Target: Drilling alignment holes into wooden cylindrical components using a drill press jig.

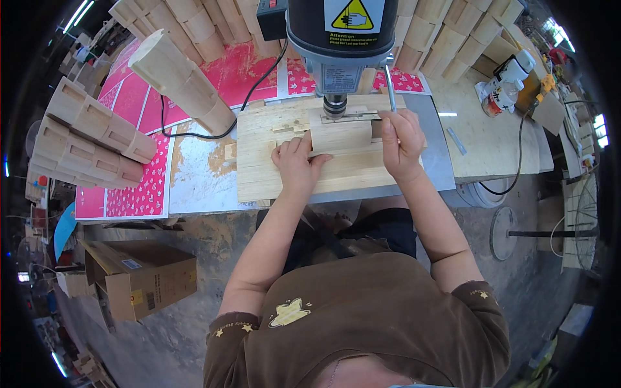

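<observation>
A pale wooden block (341,134) with a curved face lies on a light wooden board (272,183) beneath the chuck (335,105) of a drill press (339,45). My left hand (299,161) grips the block's left end, its thumb along the near edge and its fingers curled at the side. To the right of the block, my right hand (402,142) is closed around the lower end of the metal lever (391,87). The fingers partly hide that end. Thin wood strips (352,118) lie behind the block, close below the chuck.
Shaped wooden pieces stand stacked at the left (97,123) and along the back (446,32). One tall piece (184,84) stands beside a black cable (217,137). Bottles (504,97) occupy the right-hand table; an open cardboard box (152,278) sits on the floor.
</observation>
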`<state>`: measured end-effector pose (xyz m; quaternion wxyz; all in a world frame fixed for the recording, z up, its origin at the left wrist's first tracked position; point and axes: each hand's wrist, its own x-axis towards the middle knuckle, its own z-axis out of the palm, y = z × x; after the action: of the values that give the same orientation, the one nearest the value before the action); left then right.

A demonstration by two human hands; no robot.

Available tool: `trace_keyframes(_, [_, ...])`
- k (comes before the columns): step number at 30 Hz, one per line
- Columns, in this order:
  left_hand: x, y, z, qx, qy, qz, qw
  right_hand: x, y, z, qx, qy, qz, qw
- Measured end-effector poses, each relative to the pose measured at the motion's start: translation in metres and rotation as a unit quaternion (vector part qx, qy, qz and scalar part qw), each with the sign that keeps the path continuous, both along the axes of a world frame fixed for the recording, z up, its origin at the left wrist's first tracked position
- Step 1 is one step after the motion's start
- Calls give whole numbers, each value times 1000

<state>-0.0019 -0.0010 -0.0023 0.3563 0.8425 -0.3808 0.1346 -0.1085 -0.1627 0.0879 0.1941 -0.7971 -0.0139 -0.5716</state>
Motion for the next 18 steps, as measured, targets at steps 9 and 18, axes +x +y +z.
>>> trace_keyframes(9, [5, 1, 11, 10, 116, -10, 993, 54, -46, 150, 88, 139, -126, 978])
trace_keyframes(18, [23, -3, 16, -89, 252, -110, 957, 24, -58, 60, 76, 235, -35, 968])
